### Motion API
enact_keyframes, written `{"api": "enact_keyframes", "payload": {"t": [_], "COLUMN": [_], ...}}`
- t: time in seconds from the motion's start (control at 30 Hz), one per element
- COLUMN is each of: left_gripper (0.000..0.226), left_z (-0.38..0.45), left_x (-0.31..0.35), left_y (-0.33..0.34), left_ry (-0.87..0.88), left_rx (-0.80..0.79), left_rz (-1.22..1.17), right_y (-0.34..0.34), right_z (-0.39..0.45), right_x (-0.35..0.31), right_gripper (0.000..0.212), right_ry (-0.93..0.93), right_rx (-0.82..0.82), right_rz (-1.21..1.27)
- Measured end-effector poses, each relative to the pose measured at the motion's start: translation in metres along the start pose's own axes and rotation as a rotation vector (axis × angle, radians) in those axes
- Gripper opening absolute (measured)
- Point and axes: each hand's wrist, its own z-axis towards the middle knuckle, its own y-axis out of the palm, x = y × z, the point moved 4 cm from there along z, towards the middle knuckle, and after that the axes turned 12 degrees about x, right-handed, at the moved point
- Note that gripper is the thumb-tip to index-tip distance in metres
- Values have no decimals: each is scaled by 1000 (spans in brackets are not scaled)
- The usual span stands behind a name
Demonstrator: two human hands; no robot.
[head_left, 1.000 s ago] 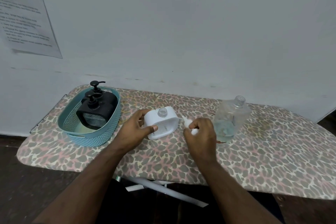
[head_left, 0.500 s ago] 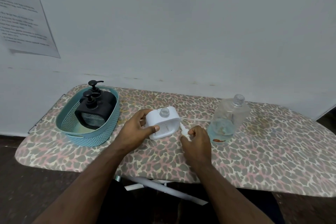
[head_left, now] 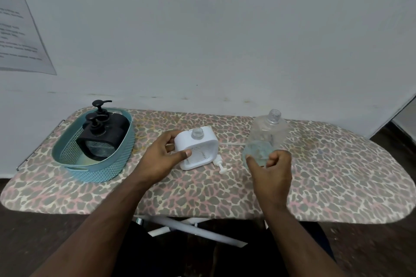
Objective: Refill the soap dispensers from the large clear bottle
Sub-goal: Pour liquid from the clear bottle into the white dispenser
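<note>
A white soap dispenser (head_left: 198, 149) stands uncapped at the middle of the leopard-print ironing board (head_left: 337, 175). My left hand (head_left: 161, 159) grips its left side, thumb on the front face. Its white pump head (head_left: 221, 165) lies on the board just right of it, with the thin tube (head_left: 231, 143) stretching toward the large clear bottle (head_left: 267, 132). That bottle stands uncapped with a little liquid at the bottom. My right hand (head_left: 271, 168) hovers in front of its base, thumb spread and fingers loosely curled, holding nothing.
A teal basket (head_left: 108, 170) at the left end holds two black pump dispensers (head_left: 101, 135). The wall runs close behind the board, with a paper sheet (head_left: 18, 29) at upper left. The board's white legs (head_left: 191, 228) show below its front edge.
My right hand has set the white pump head down on the board and moved right, up to the base of the clear bottle. The left hand keeps its hold on the white dispenser.
</note>
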Motion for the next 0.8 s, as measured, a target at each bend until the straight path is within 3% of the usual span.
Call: {"api": "enact_keyframes", "payload": {"t": [0.13,0.2,0.27,0.43,0.63,0.8], "left_gripper": [41,42,43,43,37,48], "left_z": [-3,-4,-4,-8,-8,-4], "left_x": [9,15,20,30,36,35], "left_y": [10,17,23,33,39,34], "left_ry": [22,33,45,-15,-57,-33], "left_rx": [-23,-40,-47,-68,-42,-67], "left_rz": [-35,-52,-65,-198,-321,-293], "right_y": [-4,3,11,22,30,30], "right_z": [23,32,37,46,59,65], "right_x": [4,6,6,3,-3,-8], "right_gripper": [85,114,128,120,110,106], "right_ry": [-27,-26,19,90,49,-32], "right_rx": [93,16,-80,-154,-188,-177], "right_rz": [-5,-38,-51,94,58,-3]}}
